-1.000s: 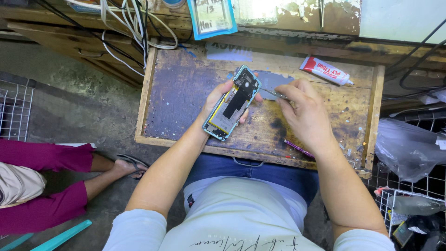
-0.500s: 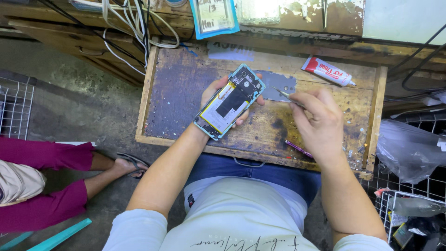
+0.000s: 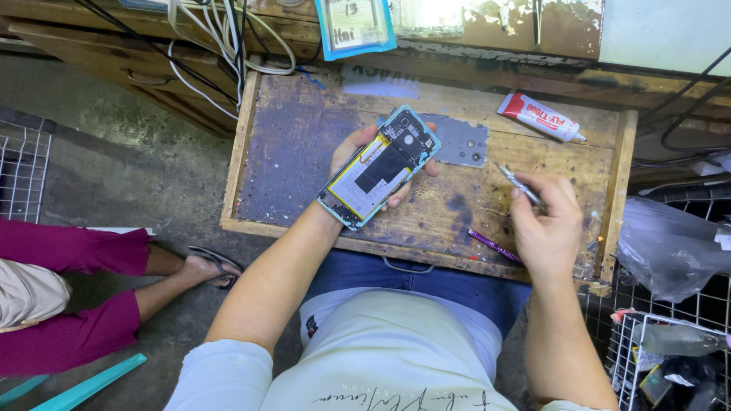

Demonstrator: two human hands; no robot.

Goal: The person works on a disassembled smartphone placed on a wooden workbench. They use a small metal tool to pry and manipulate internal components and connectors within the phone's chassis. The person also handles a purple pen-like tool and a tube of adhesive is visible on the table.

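Phone [image 3: 378,168], back off, sits tilted in your left hand [image 3: 365,156] at frame centre so its insides face you; your right hand [image 3: 545,224] pinches tweezers [image 3: 519,185], clear of it.

right hand [image 3: 547,228] with tweezers [image 3: 519,185] drawn away rightward from opened phone [image 3: 379,168]; grey plate [image 3: 457,141] now uncovered
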